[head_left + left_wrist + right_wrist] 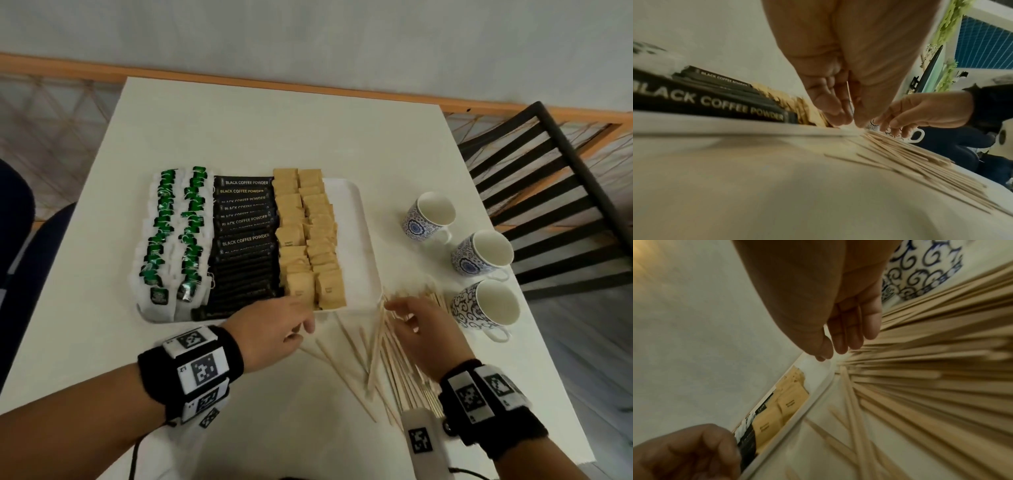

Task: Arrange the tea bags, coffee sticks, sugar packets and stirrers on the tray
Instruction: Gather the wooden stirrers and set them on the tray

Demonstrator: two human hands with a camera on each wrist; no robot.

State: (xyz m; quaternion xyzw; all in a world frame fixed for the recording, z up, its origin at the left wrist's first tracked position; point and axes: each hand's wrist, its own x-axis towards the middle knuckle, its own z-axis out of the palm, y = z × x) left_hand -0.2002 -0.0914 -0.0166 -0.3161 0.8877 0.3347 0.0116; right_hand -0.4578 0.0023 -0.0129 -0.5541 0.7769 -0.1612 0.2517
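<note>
inspecting the white rectangular tray finds three of the four item groups already laid in ordered columns: white tea bags with green tags at the left, black coffee sticks marked "black coffee powder" in the middle, tan paper sugar packets to their right. each kind is overlapped in rows, apparently to keep types separate and labels readable. a bare strip of tray is left at the right edge, judged to be reserved for the stirrers.

the thin pale wooden stirrers are not on the tray; they lie fanned on the white table just off the tray's near right corner, beside the nearest of three blue-and-white patterned cups.

the left hand sits at the tray's near edge by the sugar packets, fingers curled inward. the left wrist view shows a thin pale sliver between finger and thumb, possibly a single stirrer, though blur prevents certainty, so its hold cannot be told.

the right hand hovers low over the stirrer pile, fingers loosely extended and spread, gripping nothing visible; the right wrist view confirms the fingers straight above the sticks. this posture suits raking the sticks together before lifting them.

judgement: the task is largely done; the stirrers remain.
</note>
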